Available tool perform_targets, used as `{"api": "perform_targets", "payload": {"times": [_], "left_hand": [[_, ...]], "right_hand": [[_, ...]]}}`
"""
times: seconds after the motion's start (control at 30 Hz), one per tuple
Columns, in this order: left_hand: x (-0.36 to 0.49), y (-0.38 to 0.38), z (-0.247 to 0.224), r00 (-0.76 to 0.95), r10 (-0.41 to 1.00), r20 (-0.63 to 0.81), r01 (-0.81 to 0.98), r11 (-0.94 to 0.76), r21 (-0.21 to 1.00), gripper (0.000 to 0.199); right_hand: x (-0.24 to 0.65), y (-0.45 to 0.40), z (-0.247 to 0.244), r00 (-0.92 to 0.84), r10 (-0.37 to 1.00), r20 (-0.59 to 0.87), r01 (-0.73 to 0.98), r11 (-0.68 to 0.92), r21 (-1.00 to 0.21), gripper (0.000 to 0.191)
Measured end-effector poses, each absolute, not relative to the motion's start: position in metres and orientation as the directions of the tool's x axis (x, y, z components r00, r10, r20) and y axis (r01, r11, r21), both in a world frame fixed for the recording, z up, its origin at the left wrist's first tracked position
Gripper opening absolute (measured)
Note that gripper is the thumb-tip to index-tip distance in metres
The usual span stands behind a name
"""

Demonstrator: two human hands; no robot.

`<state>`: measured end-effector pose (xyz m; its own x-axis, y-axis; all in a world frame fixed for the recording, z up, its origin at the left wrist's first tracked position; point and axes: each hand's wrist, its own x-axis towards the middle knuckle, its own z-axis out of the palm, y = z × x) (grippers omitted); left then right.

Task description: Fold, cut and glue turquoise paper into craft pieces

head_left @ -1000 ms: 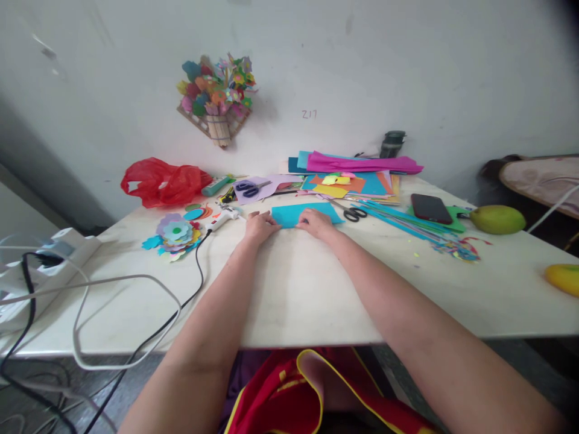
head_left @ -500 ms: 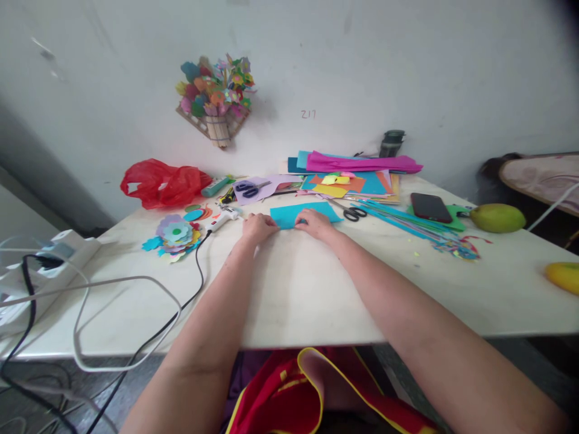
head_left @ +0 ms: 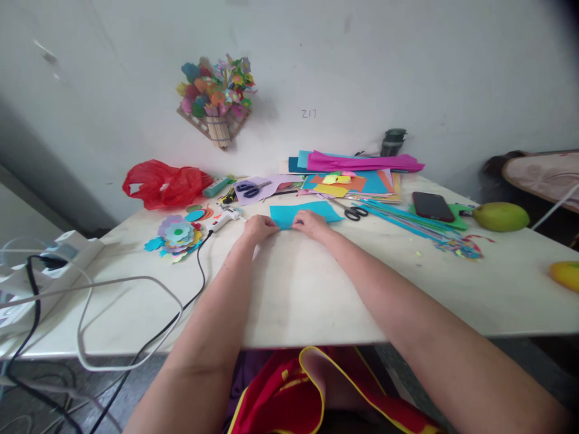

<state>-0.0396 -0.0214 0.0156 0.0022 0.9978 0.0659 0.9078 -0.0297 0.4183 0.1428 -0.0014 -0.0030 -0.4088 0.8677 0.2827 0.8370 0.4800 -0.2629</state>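
A sheet of blue paper lies on the white table in front of me. My left hand is closed at its near left corner, the fingertips pinching the edge. Along the near edge, my right hand also has its fingers closed on the paper, a little right of the left hand. What lies under the fingertips is hidden. Black-handled scissors rest just beyond the sheet's right end. Left of my left hand lies a white glue gun with a black cord.
Paper flowers and a red plastic bag are at the left, with a power strip and loose cables nearer. Stacked coloured paper stands at the back. Blue strips, a phone and a green fruit are at the right.
My right hand has shifted slightly left along the paper's near edge. My left hand stays at the corner.
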Motion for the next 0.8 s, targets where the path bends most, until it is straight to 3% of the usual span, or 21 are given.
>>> {"api": "perform_targets", "payload": {"times": [0.3, 0.8], "left_hand": [[-0.0422, -0.0188, 0.0125, 0.023, 0.998, 0.059, 0.897, -0.046, 0.44, 0.024], [-0.0345, -0.0235, 0.0211, -0.084, 0.995, 0.046, 0.961, 0.069, 0.266, 0.03]], "right_hand": [[0.14, 0.0003, -0.0034, -0.393, 0.882, 0.262, 0.863, 0.452, -0.227, 0.02], [0.1378, -0.001, 0.0008, -0.354, 0.912, 0.206, 0.879, 0.4, -0.258, 0.026]]}}
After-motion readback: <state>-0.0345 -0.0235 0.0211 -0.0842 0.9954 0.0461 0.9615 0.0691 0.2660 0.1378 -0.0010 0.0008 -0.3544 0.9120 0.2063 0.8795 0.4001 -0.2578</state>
